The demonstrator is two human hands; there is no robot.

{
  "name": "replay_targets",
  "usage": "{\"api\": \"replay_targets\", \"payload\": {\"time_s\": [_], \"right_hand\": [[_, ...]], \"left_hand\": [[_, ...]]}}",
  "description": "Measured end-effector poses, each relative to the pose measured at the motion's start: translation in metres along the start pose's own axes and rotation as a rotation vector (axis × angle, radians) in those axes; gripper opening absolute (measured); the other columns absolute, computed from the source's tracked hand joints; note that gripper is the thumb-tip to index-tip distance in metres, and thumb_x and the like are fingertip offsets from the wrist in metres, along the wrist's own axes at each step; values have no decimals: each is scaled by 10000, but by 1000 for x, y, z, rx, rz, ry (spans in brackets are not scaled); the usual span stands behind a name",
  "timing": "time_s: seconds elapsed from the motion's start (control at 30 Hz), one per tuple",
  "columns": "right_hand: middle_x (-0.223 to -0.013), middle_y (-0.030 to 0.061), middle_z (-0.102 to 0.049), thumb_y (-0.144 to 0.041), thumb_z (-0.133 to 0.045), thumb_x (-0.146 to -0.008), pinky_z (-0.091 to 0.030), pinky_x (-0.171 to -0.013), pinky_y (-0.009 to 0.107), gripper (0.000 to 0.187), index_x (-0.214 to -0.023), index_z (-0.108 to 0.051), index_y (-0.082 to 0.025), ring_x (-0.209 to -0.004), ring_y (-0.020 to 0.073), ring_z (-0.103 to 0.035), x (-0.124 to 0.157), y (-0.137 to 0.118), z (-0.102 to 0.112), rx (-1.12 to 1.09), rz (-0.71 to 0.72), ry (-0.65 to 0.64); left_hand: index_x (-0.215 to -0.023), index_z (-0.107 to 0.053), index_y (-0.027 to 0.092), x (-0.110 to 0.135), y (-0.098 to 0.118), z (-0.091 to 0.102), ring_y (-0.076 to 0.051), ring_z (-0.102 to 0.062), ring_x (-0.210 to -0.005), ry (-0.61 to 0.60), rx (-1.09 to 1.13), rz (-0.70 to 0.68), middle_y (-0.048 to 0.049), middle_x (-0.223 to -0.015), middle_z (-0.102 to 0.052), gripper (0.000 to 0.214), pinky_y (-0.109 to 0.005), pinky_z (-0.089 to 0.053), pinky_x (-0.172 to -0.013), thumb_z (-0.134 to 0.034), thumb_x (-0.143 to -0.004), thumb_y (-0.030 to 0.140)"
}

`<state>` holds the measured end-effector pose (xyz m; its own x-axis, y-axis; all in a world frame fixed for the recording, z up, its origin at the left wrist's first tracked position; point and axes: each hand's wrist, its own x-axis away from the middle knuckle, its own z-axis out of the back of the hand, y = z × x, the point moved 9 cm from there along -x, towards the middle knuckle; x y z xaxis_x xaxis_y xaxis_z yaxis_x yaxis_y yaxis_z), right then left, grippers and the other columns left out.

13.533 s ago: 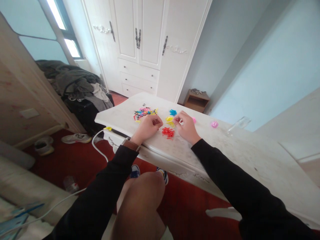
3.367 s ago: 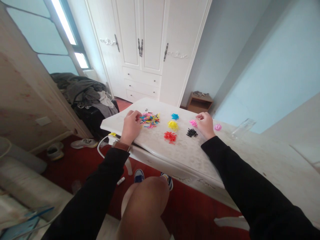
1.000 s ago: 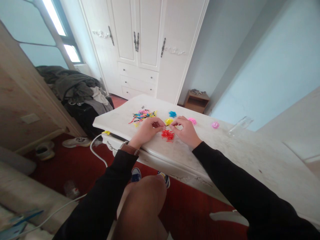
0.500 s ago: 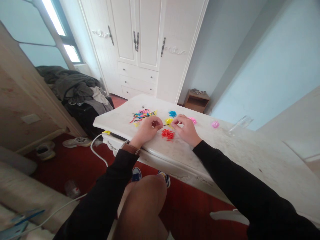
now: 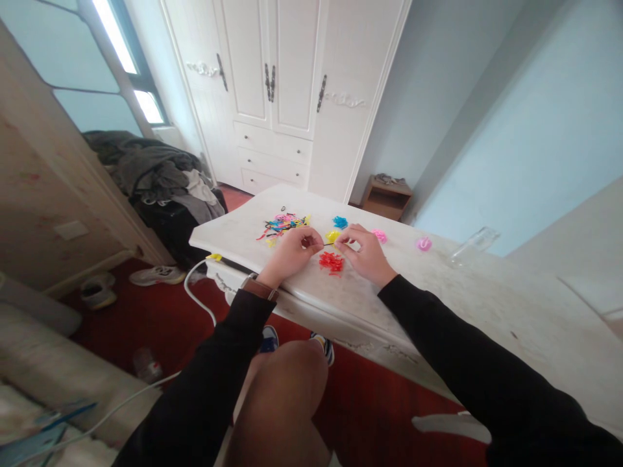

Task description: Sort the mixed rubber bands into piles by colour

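My left hand (image 5: pixel 292 251) and my right hand (image 5: pixel 364 253) rest close together on the white table (image 5: pixel 389 305), both pinched on a thin dark strand (image 5: pixel 328 244) stretched between their fingertips. A red heap of small bands (image 5: pixel 331 262) lies just below the gap between the hands. A yellow heap (image 5: pixel 333 236) sits right behind the strand, a blue heap (image 5: pixel 340 222) beyond it. A mixed-colour pile (image 5: pixel 283 224) lies left of my left hand. A pink heap (image 5: pixel 379 235) shows behind my right hand.
A pink ring-like piece (image 5: pixel 424 244) and a clear glass lying on its side (image 5: pixel 468 246) sit further right on the table. A white wardrobe (image 5: pixel 292 91) stands behind. Clothes (image 5: pixel 156 178) are piled at left. A white cable (image 5: pixel 195 292) hangs off the table's left corner.
Since 3.4 s ago both hands came together from the mixed pile and the pink heap to the table's middle. Over the last second they barely moved, pinching the dark strand.
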<state>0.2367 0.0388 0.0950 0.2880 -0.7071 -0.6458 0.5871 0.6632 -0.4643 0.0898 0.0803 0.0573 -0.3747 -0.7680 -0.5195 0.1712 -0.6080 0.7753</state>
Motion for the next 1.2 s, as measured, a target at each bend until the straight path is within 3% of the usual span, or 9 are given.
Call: {"api": "replay_targets", "payload": {"time_s": [0.3,0.63,0.7,0.87,0.93,1.07,1.13,1.2], "right_hand": [[-808,31,-657,-379,-695,-909,-493,-750,353,214,-765,-687,-220,-783,199,-609,2,5,1,-15,-39,-27],[-792,22,-647,-227,-642,-864,-479,-732,341,121,-743,-647,-222,-778,194,-609,1,5,3,-16,-64,8],[-791,17,-643,-201,-637,-838,-466,-704,329,100,-740,-633,-219,-765,187,-605,-1,11,14,-25,-98,84],[-789,12,-620,-210,-626,-825,-443,-669,320,97,-737,-587,-220,-768,186,-594,3,32,59,7,-223,425],[-783,12,-626,-230,-640,-822,-450,-669,321,98,-734,-599,-220,-760,185,-592,2,31,54,-3,-221,363],[-788,21,-661,-269,-663,-833,-477,-688,330,119,-725,-652,-220,-739,180,-599,-4,14,18,-43,-112,31],[-792,23,-671,-280,-664,-834,-485,-691,330,127,-722,-660,-220,-735,178,-605,-6,13,20,-60,-100,23],[-777,19,-670,-288,-672,-815,-484,-689,327,127,-711,-655,-217,-732,177,-607,-7,24,41,-60,-137,128]], "left_hand": [[-761,-697,174,1,5,1,-152,-603,-715,9,17,3,-37,-778,-715,72,-295,-472,-709,-669,-809,219],[-750,-687,173,1,5,0,-148,-593,-701,5,10,-9,-26,-756,-698,61,-286,-453,-690,-650,-793,196],[-731,-668,173,1,4,1,-148,-588,-701,11,12,-20,-23,-745,-683,61,-283,-441,-680,-640,-784,186],[-703,-643,174,0,5,1,-154,-585,-709,23,6,-37,-29,-743,-675,82,-288,-433,-681,-625,-782,188],[-709,-648,174,0,7,0,-157,-592,-716,18,14,-39,-33,-756,-686,83,-290,-446,-691,-630,-788,195],[-752,-698,176,0,6,0,-158,-609,-714,3,23,-30,-37,-769,-710,81,-292,-461,-692,-658,-809,217],[-767,-718,178,1,2,1,-156,-615,-713,7,37,-16,-40,-777,-721,91,-292,-460,-685,-683,-819,244],[-769,-721,180,2,-2,1,-151,-617,-705,11,72,6,-37,-773,-723,110,-287,-460,-672,-716,-818,278]]}}
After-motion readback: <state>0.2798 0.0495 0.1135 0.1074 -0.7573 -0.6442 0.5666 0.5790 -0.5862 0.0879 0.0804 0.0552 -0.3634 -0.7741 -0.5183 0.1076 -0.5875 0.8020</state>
